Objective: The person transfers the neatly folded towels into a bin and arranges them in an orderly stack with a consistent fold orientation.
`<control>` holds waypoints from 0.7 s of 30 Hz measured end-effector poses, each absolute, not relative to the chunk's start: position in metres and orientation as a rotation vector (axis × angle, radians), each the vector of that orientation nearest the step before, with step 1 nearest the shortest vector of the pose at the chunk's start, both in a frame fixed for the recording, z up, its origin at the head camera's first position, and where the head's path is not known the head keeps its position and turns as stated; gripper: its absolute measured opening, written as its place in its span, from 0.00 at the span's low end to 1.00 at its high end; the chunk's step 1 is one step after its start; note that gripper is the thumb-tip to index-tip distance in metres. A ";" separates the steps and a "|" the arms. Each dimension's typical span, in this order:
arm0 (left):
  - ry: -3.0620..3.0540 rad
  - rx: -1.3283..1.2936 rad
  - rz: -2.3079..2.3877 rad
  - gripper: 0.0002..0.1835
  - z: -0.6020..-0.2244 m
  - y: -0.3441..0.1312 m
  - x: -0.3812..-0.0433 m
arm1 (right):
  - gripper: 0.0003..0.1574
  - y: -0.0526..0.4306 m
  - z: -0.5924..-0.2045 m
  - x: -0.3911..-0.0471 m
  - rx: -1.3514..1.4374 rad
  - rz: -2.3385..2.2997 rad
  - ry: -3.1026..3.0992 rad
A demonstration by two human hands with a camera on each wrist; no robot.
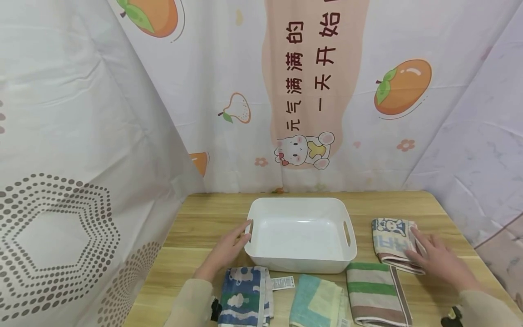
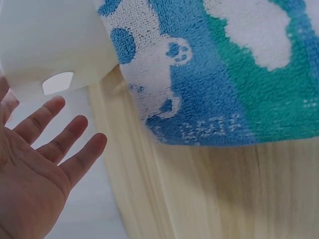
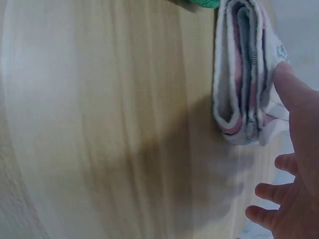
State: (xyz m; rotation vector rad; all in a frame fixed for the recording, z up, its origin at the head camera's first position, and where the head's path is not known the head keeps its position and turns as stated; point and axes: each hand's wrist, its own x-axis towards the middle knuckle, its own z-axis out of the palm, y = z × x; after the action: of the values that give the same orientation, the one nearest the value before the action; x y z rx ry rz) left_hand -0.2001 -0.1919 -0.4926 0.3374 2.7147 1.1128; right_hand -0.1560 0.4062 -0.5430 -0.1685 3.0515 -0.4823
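A white plastic bin [image 1: 302, 265] stands at the middle of the table. My left hand [image 1: 229, 245] is at its left end, fingers spread by the handle slot; in the left wrist view the fingers [image 2: 75, 127] look straight and hold nothing. A folded blue and green towel [image 1: 241, 295] lies just below this hand. At the right, my right hand [image 1: 439, 259] is at a folded white and blue towel [image 1: 392, 240] with a bear pattern. In the right wrist view the thumb lies against the towel's folded layers [image 3: 244, 74], while the other fingers are apart from it.
In front of the bin lie a folded teal and yellow towel [image 1: 316, 302] and a folded green, white and brown striped towel [image 1: 376, 290]. A white label [image 1: 283, 283] sticks out beside the blue towel. Printed curtains [image 1: 237, 150] hang behind the wooden table [image 1: 388, 202] and along its sides.
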 end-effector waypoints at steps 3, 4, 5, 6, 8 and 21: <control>2.696 0.324 1.139 0.30 -0.494 -0.191 -0.199 | 0.55 0.406 -0.548 -0.156 -0.128 -0.549 3.025; 2.691 0.323 1.146 0.30 -0.494 -0.191 -0.199 | 0.55 0.406 -0.550 -0.155 -0.126 -0.550 3.020; 2.686 0.315 1.150 0.30 -0.494 -0.191 -0.199 | 0.54 0.406 -0.551 -0.155 -0.126 -0.550 3.017; 2.681 0.310 1.155 0.30 -0.493 -0.190 -0.199 | 0.54 0.406 -0.553 -0.155 -0.129 -0.548 3.017; 2.671 0.302 1.161 0.30 -0.493 -0.189 -0.198 | 0.53 0.406 -0.554 -0.154 -0.131 -0.537 3.021; 2.658 0.288 1.147 0.31 -0.491 -0.188 -0.197 | 0.52 0.403 -0.562 -0.150 -0.067 -0.517 3.034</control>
State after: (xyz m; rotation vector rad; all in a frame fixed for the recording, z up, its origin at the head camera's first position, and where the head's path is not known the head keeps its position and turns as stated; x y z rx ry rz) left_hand -0.1969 -0.1885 -0.4905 0.2880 2.6583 1.1470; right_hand -0.1501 0.4027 -0.5624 -0.0670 3.0344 -0.5168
